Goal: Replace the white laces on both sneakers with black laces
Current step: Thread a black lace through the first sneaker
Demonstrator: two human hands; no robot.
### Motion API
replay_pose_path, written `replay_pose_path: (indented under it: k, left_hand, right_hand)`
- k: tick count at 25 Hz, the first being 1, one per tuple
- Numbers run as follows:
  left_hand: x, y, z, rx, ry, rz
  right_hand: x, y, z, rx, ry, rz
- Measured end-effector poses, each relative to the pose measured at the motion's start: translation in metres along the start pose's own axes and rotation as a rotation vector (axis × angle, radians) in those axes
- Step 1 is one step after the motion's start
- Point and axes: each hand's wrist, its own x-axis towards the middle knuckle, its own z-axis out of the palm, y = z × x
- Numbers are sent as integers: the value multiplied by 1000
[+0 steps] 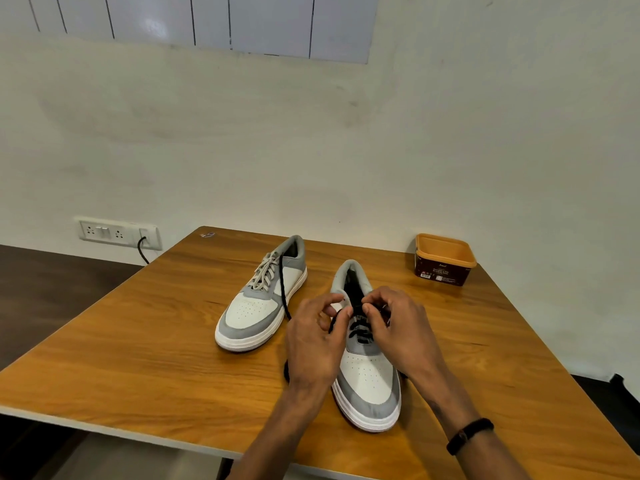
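Note:
Two grey and white sneakers stand on a wooden table (138, 341). The left sneaker (256, 306) has white laces (265, 273) threaded through it. The right sneaker (369, 379) carries a black lace (360, 332) in its lower eyelets. My left hand (317, 344) pinches a black lace strand at the sneaker's left side. My right hand (398, 327) pinches the lace over the tongue. One black lace end (282, 289) trails across the left sneaker's side.
An orange and brown plastic tub (445, 259) stands open at the table's back right. A wall socket panel (117, 233) with a plugged cable sits behind the table's left corner. The table's front edge runs just below my forearms.

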Motion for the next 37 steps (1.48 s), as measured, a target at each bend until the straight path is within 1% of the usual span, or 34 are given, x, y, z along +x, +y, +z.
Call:
replay_pose_path:
  k: [3,6,9,15,19,22,26,29,31,33,35,37]
  left_hand:
    - [1,2,8,45,-16,-96]
    - [1,3,13,41,-32,-115]
    - [2,0,15,3,9,-131]
    - [-2,-2,16,-50,48,-105]
    - [0,-3,15,-48,23,-110]
    - [2,-7,12,-33,2,-108]
    - [5,-5,6,-113,-22,-74]
    - [15,-5,8,-125,-35,-77]
    - [20,-7,9,-98,-60,-45]
    - [22,-9,5,-119,-93,-20]
    - [25,-11,-3,-167,-94,-53]
    - [34,-11,-12,-236,-40,-129]
  right_hand:
    - [4,3,13,-35,31,7]
    - [7,6,23,29,19,51]
    - [9,8,27,103,0,77]
    - [10,9,28,208,-66,88]
    - [12,14,30,263,-103,100]
    - [14,14,31,316,-96,109]
    - [17,18,31,334,-101,99]
    - [17,21,29,291,-107,100]
    - [15,20,22,210,-114,90]
    - [12,19,14,142,-110,77]
    - [8,19,6,96,-125,87]
    - [7,18,1,29,-172,94]
